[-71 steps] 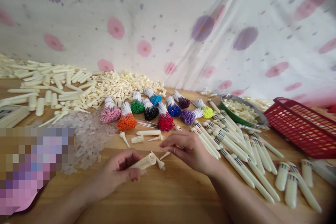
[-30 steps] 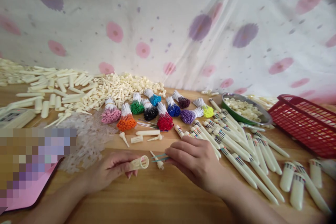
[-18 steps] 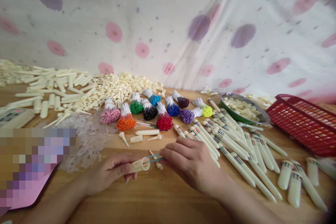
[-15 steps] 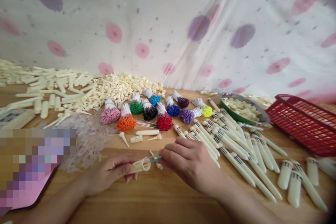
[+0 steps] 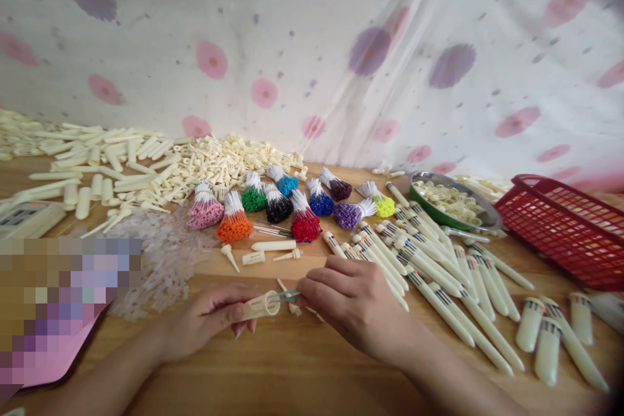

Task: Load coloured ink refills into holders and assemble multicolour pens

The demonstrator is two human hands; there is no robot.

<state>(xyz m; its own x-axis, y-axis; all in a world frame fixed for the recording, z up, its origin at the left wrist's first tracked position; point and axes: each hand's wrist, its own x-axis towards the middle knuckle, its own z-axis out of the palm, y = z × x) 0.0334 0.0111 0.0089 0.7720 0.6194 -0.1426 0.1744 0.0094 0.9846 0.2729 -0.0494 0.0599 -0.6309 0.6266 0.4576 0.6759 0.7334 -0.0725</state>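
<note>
My left hand (image 5: 214,322) grips a cream slotted pen barrel piece (image 5: 258,305) between thumb and fingers. Its round open end faces right. My right hand (image 5: 353,299) is closed, fingers pinched, on two thin light-blue rods (image 5: 286,296). They run side by side from the fingertips to the barrel's mouth; how far they reach inside is hidden. Beneath the rods lie small cream pointed pieces (image 5: 294,308). Just beyond my hands rest a cream tube (image 5: 273,246), a short slotted piece (image 5: 253,258) and a cone-tipped piece (image 5: 230,257).
Bundles of refills with coloured ends, such as red (image 5: 306,224) and orange (image 5: 234,224), stand behind. Multicolour pens (image 5: 433,305) spread to the right, near a bowl of parts (image 5: 451,201) and a red basket (image 5: 560,234). Cream parts (image 5: 219,159) and clear pieces (image 5: 156,260) lie left.
Both hands stay nearly in place. The barrel piece and the blue rods have shifted very slightly; my grips look the same.
</note>
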